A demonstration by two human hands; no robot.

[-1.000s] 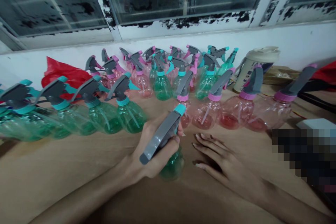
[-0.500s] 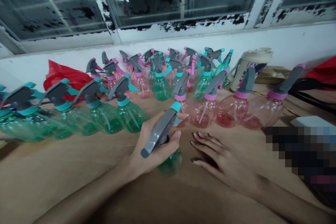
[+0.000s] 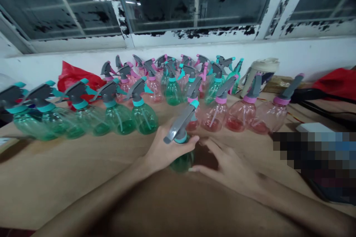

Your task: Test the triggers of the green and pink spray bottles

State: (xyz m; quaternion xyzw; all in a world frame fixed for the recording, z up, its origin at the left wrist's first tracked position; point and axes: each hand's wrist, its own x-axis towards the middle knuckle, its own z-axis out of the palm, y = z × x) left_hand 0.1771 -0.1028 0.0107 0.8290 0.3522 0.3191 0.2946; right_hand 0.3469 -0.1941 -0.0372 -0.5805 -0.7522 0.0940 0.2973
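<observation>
A green spray bottle (image 3: 182, 161) with a grey trigger head and turquoise collar is in front of me. My left hand (image 3: 169, 152) is wrapped around its upper body, just below the collar, with the thumb across the near side. Curved at the bottle's right side is my right hand (image 3: 225, 159), its thumb and fingers apart. The right thumb tip is at the bottle's lower edge; whether it touches I cannot tell. Just beyond stands a pink spray bottle (image 3: 194, 114), partly hidden by the green one's head.
Several green spray bottles (image 3: 144, 118) form a row on the left of the wooden table (image 3: 116, 177). Pink spray bottles (image 3: 214, 116) continue it rightward. More bottles crowd behind. A red bag (image 3: 75, 76), a cream tumbler (image 3: 260, 72), a white box (image 3: 315, 129) and black straps (image 3: 314, 105) surround them.
The green bottle has become more upright, and its collar now shows above my left hand. My right hand has moved left, from flat near the table to curved beside the bottle.
</observation>
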